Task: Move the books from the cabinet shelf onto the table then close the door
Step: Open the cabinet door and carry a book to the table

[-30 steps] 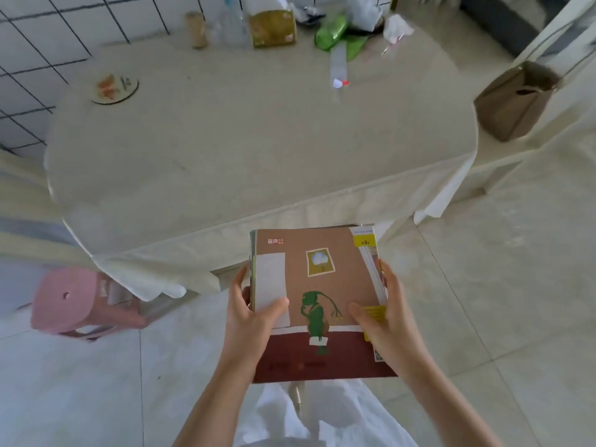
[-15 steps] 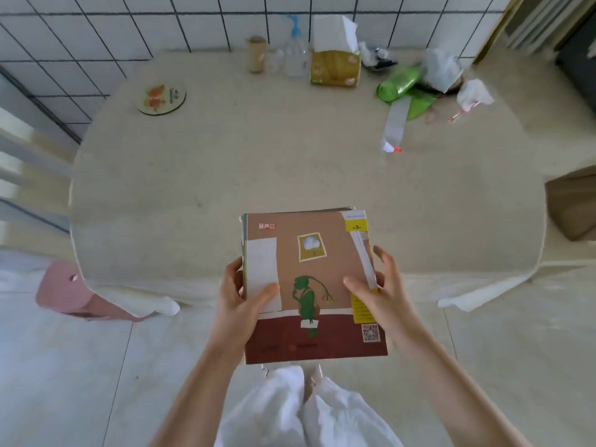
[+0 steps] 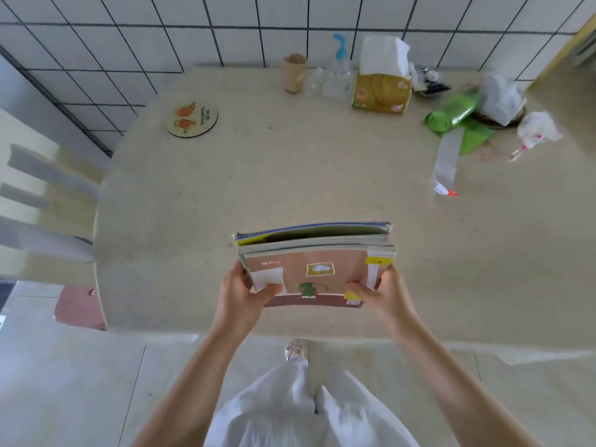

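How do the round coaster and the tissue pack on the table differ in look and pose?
The round coaster is a flat pale disc with orange pictures, while the tissue pack is a boxy yellow-gold pack with a white tissue sticking up. The coaster lies flat at the table's far left; the pack stands taller against the tiled wall, among the clutter. Both rest on the table, away from both hands.

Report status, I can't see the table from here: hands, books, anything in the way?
Left hand and right hand gripping book stack, tilted over table. Landing spot bare; clutter at far edge.
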The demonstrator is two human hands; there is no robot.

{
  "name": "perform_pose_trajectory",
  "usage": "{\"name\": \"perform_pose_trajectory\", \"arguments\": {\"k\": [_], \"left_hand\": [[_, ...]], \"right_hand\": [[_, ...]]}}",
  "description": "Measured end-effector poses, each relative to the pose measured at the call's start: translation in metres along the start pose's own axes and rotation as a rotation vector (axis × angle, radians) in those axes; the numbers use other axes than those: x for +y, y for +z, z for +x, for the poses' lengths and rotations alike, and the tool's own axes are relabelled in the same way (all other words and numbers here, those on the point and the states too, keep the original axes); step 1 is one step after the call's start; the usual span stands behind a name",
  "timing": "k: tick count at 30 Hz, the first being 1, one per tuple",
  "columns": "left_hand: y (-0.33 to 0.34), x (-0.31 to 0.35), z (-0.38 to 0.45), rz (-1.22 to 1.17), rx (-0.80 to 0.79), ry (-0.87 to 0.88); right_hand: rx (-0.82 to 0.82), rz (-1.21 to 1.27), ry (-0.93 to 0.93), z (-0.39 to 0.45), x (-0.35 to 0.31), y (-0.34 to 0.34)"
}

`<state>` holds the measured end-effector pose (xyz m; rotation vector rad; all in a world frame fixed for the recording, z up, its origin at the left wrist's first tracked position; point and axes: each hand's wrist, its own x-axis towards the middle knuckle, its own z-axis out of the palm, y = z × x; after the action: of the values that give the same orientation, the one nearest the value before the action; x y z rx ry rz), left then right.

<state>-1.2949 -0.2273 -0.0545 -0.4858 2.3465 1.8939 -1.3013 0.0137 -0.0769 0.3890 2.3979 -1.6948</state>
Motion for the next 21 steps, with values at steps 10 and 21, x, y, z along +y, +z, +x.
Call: {"name": "perform_pose_trajectory", "arguments": {"k": [10, 21], "left_hand": [[-0.004, -0.028, 0.034, 0.176, 0.030, 0.115], [-0.015, -0.045, 0.058, 0.266, -0.182, 0.157]], "right_hand": [[0.121, -0.147, -0.115, 0.027, 0.018, 0.031], [-0.061, -0.166, -0.237, 0.043, 0.026, 0.011]]}}
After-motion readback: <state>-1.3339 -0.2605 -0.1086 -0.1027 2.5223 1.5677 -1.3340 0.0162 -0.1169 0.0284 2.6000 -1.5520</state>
